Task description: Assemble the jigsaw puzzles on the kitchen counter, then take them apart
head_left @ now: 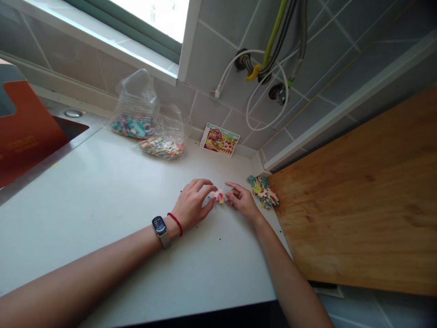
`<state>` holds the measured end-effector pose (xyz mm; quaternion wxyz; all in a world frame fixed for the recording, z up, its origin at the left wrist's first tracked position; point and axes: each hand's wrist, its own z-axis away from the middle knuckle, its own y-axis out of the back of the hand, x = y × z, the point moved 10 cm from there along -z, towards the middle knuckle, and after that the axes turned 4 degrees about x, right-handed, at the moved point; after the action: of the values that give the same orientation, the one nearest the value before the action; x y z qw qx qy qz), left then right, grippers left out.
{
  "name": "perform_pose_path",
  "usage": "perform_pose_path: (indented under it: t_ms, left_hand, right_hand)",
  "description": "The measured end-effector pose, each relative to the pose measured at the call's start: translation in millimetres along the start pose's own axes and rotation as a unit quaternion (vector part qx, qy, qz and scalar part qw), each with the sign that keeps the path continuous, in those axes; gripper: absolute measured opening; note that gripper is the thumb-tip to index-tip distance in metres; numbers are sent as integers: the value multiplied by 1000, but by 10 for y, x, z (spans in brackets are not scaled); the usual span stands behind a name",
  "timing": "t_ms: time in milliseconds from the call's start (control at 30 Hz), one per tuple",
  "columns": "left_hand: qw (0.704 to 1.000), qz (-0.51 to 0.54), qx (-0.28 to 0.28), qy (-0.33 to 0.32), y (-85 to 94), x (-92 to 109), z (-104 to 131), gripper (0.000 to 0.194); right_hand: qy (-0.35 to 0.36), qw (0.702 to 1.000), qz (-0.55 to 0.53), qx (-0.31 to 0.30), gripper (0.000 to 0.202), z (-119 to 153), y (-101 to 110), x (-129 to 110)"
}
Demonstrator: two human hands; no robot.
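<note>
Small pink and yellow puzzle pieces [220,196] lie on the white countertop [136,200] between my hands. My left hand [194,202], with a watch and a red cord at the wrist, has its thumb and fingers curved around the left side of the pieces, with a gap between them. My right hand [241,199] touches the right side, thumb and fingers pinched together at the pieces' edge and the index finger reaching out above. A picture card [219,140] of a farm scene leans against the tiled wall behind.
A pile of loose puzzle pieces [264,192] lies right of my right hand, by a wooden board [362,196]. Two clear bags of pieces [133,125] [163,146] stand at the back left. An orange box [27,123] is far left; cables [273,50] hang above.
</note>
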<state>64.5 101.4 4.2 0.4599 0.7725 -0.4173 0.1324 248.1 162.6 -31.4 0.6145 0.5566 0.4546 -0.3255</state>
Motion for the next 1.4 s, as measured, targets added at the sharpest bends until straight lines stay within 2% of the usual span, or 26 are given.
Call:
perform_pose_path:
  t_ms: [67,133,200,267,400,500,567,667,767,867,967,1100,1200,1400]
  left_hand:
    - [998,-41,-44,32,-86,-87,14,37]
    - [992,-76,-88,49,-170,-139,47,52]
    - [988,-96,-105,54,-201,-157,71,53]
    - [988,-101,-109,52,-205,-160,84,43]
    - [989,-88,-118,23,-233,-141,109,32]
    - [987,-63,-144,-23,-295,-97,143,41]
    - [989,-62,-134,-28,-273,-112,138,37]
    - [993,-81,-83,2,-153,-175,91,23]
    - [992,-93,-82,-1,-133,-139,67,26]
    - [987,-117,-113,-18,-182,-77,74,31]
    - [984,-129,-124,-20,-199,-62,82,31]
    - [984,-128,-126,-11,-199,-84,78,27]
    - [983,-133,-126,-15,-200,-76,71,26]
    - [982,-135,-125,-34,-200,-27,54,28]
  right_hand:
    - [43,997,47,54,34,27,107,-40]
    - [64,990,62,105,28,46,260,-38]
    - [62,988,48,134,32,49,383,9]
    - [60,987,35,146,34,47,441,45]
    - [105,987,44,110,28,72,324,-39]
    - [147,986,64,37,20,137,111,-155]
    - [155,985,68,-13,19,192,-18,-196]
    - [146,985,62,-62,20,260,-139,-205]
    - [144,985,65,-69,19,280,-167,-200]
    - [138,986,86,-24,17,228,-60,-182]
    - [113,984,132,39,15,154,136,-138]
    - [19,978,179,103,18,87,389,49]
    - [-8,975,195,105,21,68,420,121]
    - [0,969,230,89,22,99,360,69]
